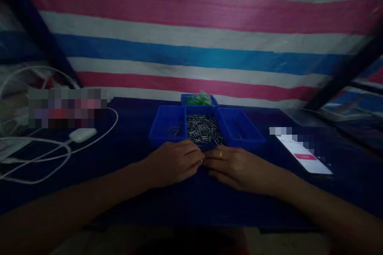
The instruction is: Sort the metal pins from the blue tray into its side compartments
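My left hand [178,161] and my right hand [235,165] meet fingertip to fingertip just in front of the blue bins. Both have bent, pinching fingers. A tiny bright spot shows where the fingertips touch, too small and dark to identify. On a finger of my right hand is a gold ring [220,153]. Right behind the hands lies a heap of small metal pins [203,127], between two blue bins. The left blue bin [155,129] holds several loose pins [176,130]. A few thin pieces lie in the right blue bin [251,129].
Behind the heap, another blue bin [183,99] holds green plastic wrapping [200,98]. A lit phone [308,157] lies at right on the dark blue table [167,207]. White cables [68,153] and an adapter [82,135] sit at left. A striped sheet [191,16] hangs behind.
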The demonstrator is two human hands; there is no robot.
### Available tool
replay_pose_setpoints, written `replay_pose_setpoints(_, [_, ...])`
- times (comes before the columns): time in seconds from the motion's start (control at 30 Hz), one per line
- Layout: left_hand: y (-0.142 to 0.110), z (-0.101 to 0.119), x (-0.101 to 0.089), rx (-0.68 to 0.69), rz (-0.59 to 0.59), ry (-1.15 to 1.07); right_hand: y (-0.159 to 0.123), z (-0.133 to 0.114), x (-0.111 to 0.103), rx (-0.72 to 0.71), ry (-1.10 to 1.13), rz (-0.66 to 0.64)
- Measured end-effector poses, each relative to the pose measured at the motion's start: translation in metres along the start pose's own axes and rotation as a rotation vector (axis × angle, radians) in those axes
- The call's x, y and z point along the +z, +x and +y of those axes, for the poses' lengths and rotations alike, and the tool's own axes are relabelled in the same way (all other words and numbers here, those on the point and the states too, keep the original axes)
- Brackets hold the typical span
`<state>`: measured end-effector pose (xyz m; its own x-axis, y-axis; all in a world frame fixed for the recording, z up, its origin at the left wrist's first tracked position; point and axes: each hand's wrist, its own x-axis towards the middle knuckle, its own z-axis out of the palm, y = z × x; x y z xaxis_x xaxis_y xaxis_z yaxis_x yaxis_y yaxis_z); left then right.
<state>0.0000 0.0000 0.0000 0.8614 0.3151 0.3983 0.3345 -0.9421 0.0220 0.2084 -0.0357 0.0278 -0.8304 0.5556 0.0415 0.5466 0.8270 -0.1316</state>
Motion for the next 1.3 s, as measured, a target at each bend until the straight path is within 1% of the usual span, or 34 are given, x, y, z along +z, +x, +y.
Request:
replay_pose_setpoints(0.17, [0.003,0.003,-0.004,-0.025,-0.057,-0.017,-0.004,0.006,0.005,0.016,-0.007,0.052])
replay_pose_setpoints(0.33, [0.007,0.003,0.002,-0.078,-0.096,0.025,-0.003,0.010,0.006,0.075,0.007,0.083])
replay_pose_setpoints(0.43, [0.007,0.003,0.007,-0.065,-0.108,0.074,-0.002,0.011,0.006,0.095,0.010,0.070])
replay_pose_setpoints(0.57, [0.006,0.001,0.009,-0.034,-0.105,0.132,-0.001,0.010,0.008,0.106,0.009,0.060])
replay_pose_setpoints(0.77, [0.007,0.000,0.012,-0.003,-0.054,0.156,-0.001,0.010,0.015,0.112,0.000,0.078])
replay_pose_setpoints(1.0, [0.007,-0.001,0.007,-0.060,-0.048,0.177,-0.002,0.013,0.008,0.174,-0.070,0.102])
replay_pose_setpoints(1.17, [0.008,0.000,0.005,-0.120,-0.077,0.143,-0.003,0.015,0.006,0.211,-0.091,0.121])
replay_pose_setpoints(1.3, [0.008,-0.002,0.006,-0.109,-0.075,0.141,-0.004,0.017,0.008,0.242,-0.093,0.114])
